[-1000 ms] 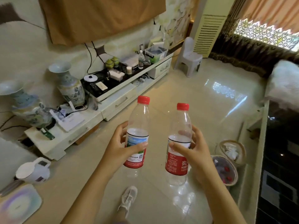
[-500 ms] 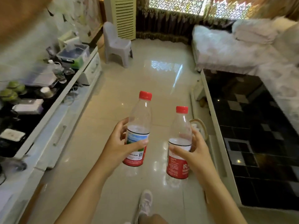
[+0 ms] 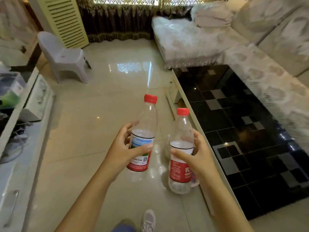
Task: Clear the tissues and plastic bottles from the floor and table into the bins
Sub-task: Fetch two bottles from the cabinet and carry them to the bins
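Observation:
I hold two clear plastic bottles with red caps upright in front of me above the floor. My left hand point(image 3: 124, 149) grips the left bottle point(image 3: 145, 124) around its label, thumb across the front. My right hand point(image 3: 198, 158) grips the right bottle point(image 3: 181, 131), which has a red label, slightly lower and closer to the table. Both bottles look empty. No bin and no tissue shows in this view.
A black glass coffee table point(image 3: 242, 131) with a white rim runs along the right. Behind it is a pale sofa point(image 3: 250, 52). A white TV cabinet point(image 3: 25, 148) lines the left, a white plastic chair point(image 3: 65, 57) stands at the back. My shoe point(image 3: 148, 220) is below.
My view has swung right, away from the TV cabinet toward the coffee table and sofa. The bins seen beside the table have dropped out of sight. Both hands keep their bottles.

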`<state>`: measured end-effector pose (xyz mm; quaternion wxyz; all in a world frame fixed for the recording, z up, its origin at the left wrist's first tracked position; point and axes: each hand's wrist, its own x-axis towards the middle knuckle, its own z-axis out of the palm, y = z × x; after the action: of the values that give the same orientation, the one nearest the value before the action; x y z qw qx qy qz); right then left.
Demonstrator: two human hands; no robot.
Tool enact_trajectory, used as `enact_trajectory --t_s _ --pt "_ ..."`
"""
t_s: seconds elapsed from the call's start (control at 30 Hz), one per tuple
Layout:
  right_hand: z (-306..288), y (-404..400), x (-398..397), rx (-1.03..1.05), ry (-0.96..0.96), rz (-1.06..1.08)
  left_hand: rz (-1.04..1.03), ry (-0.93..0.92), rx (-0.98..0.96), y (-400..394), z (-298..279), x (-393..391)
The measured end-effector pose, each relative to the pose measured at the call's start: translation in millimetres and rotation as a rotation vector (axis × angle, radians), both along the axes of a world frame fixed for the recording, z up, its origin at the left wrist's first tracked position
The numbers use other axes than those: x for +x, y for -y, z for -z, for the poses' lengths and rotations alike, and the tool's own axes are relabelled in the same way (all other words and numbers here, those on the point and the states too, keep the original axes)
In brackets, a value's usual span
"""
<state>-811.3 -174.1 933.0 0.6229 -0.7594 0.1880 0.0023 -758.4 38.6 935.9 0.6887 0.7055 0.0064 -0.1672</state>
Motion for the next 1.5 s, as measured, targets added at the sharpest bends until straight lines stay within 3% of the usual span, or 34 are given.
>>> enact_trajectory --t_s 0.33,0.5,0.77,0.9,1.1,1.5 --pt "6 44 94 0.009 -0.036 0.436 0.414 -0.019 0.039 88 8 177" --pt "4 56 119 0.055 -0.009 0.651 0.628 0.062 0.129 143 -4 246" --pt "7 75 107 0.096 0.052 0.964 0.880 0.126 0.087 228 4 263" --pt "22 93 98 0.108 0.022 1.035 0.948 0.071 0.091 254 29 253" --pt "75 132 72 0.148 -0.046 1.143 1.053 0.006 0.169 289 88 229" --pt "263 178 51 0.236 -0.090 1.383 1.203 -0.122 0.274 353 283 198"
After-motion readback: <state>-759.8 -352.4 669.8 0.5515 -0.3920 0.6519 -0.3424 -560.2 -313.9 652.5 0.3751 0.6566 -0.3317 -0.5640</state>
